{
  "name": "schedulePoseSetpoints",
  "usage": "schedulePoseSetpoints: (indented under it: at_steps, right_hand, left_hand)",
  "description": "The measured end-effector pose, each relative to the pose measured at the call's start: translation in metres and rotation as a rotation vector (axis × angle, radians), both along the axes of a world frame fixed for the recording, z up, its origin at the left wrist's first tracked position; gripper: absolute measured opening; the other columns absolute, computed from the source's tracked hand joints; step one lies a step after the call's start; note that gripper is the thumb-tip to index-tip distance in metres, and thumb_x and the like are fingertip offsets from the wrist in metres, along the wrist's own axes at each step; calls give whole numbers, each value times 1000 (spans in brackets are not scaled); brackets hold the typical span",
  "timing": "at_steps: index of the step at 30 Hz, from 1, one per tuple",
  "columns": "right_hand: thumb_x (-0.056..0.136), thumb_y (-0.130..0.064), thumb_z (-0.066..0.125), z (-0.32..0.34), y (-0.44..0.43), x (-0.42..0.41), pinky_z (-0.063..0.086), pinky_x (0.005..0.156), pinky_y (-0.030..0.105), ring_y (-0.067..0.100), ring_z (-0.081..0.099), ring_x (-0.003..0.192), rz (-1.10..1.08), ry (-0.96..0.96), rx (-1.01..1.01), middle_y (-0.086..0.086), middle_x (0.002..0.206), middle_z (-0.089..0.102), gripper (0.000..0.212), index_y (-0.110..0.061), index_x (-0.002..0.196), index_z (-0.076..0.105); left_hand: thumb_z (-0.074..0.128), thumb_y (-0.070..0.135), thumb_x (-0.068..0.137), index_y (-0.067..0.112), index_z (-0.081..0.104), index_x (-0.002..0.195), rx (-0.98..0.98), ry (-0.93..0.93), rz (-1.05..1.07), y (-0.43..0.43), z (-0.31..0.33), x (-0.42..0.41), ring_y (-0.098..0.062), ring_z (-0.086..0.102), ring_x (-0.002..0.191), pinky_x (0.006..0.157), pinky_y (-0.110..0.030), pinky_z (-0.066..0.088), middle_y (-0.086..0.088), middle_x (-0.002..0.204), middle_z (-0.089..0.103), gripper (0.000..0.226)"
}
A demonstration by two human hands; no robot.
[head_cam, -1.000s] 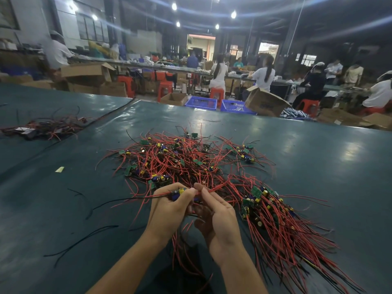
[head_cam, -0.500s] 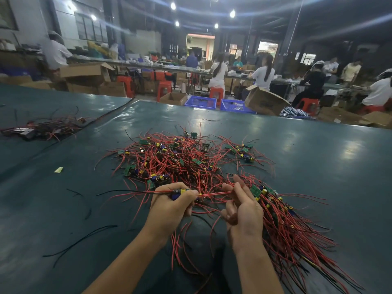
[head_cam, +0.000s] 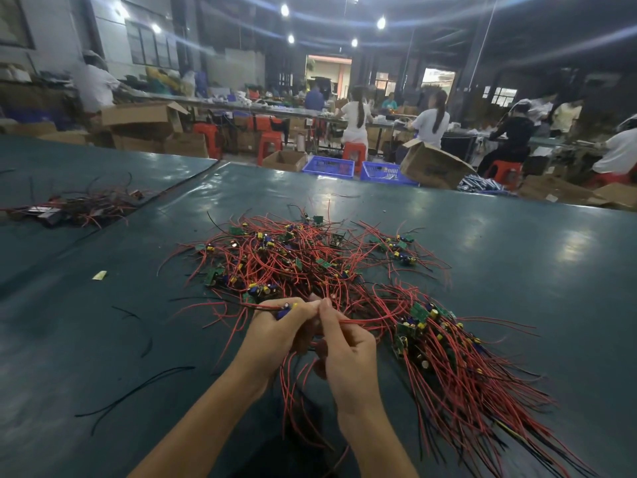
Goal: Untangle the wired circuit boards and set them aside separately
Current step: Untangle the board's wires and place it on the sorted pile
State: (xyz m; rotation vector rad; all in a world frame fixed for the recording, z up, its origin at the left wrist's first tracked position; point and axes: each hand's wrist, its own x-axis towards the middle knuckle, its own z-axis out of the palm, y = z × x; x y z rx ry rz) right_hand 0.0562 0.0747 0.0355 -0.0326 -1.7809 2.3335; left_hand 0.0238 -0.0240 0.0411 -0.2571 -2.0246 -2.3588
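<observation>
Many small green circuit boards (head_cam: pixel 303 260) with thin red wires (head_cam: pixel 348 294) lie tangled at the middle of the smooth dark bench (head_cam: pixel 517 270). Our left hand (head_cam: pixel 275 334) grips one board (head_cam: pixel 286 310) with round blue parts; our right hand (head_cam: pixel 348 353) pinches a red wire (head_cam: pixel 368 319).

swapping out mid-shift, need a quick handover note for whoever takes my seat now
The left hand grips one board at the near edge of the tangle; the right hand pinches a red wire beside it.
Done: a combed bundle of boards lies to the right.
Left: free the held board, lay it aside, then clear the tangle, which holds many boards.
</observation>
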Motion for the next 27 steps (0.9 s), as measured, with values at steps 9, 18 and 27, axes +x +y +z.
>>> schedulePoseSetpoints:
  at_steps: [9,18,27]
  right_hand:
    - [96,-45,50,-7,22,-8,44,42,17,11,63,47,-295,-26,38,4,62,72,45,-17,74,78]
    - [101,-38,52,2,65,-16,38,37,16,7,63,53,-557,-247,-471,-4,82,76,26,-15,101,65]
    - [98,-9,57,9,63,-8,49,46,14,8,66,93,-426,-227,-816,3,130,60,32,-3,130,55]
  left_hand:
    - [55,69,69,11,67,49,-239,-87,-28,-1,2,-1,-14,55,41,47,-21,46,-8,46,59,62]
    - [55,62,81,39,56,107,-1160,315,92,-7,-30,-8,-4,47,104,83,-27,48,20,106,51,35]
    - [58,52,86,29,44,128,-1302,259,192,-10,-37,-14,-15,47,111,85,-27,48,6,119,45,49]
